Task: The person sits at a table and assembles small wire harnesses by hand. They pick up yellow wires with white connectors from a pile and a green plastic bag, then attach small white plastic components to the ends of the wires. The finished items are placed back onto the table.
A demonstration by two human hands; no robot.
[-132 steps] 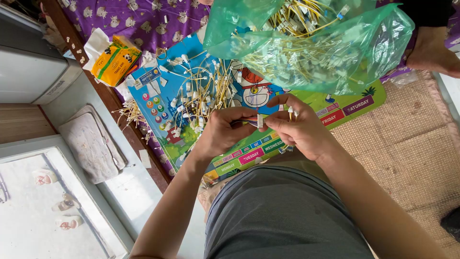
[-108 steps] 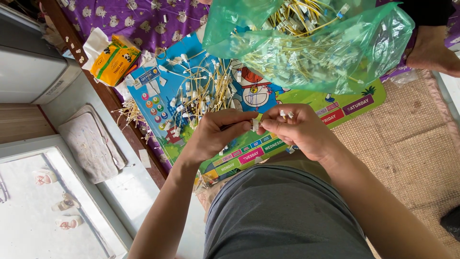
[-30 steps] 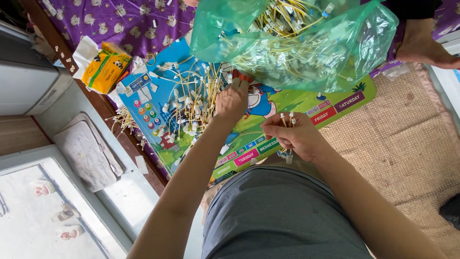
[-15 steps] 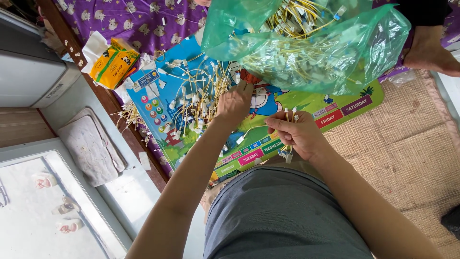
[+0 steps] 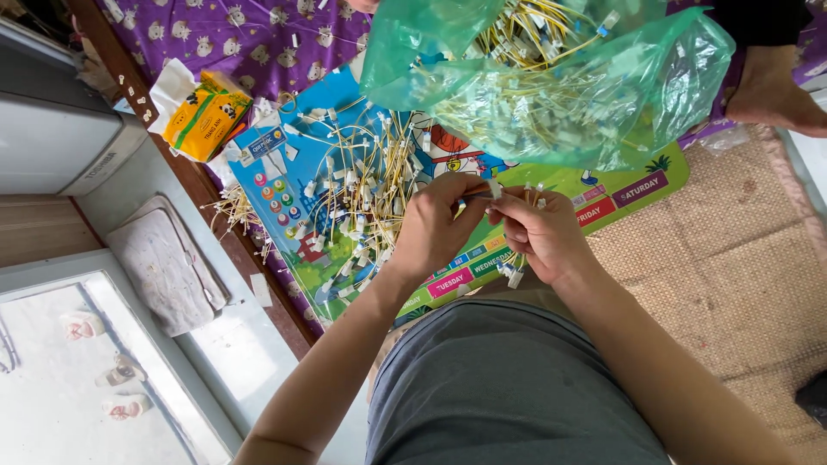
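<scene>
Head view: both hands meet over the colourful board point(image 5: 620, 191), left hand point(image 5: 431, 228) pinching a yellow wire lead point(image 5: 493, 189) at its white connector, right hand point(image 5: 543, 237) clenched around a bundle of leads point(image 5: 517, 271). Left lies a loose pile of leads point(image 5: 362, 198); far, a green plastic bag point(image 5: 551, 77) holds more.

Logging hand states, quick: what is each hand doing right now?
Left hand: closed, pinching a white connector on a yellow wire.
Right hand: closed on a bundle of yellow wires.
</scene>
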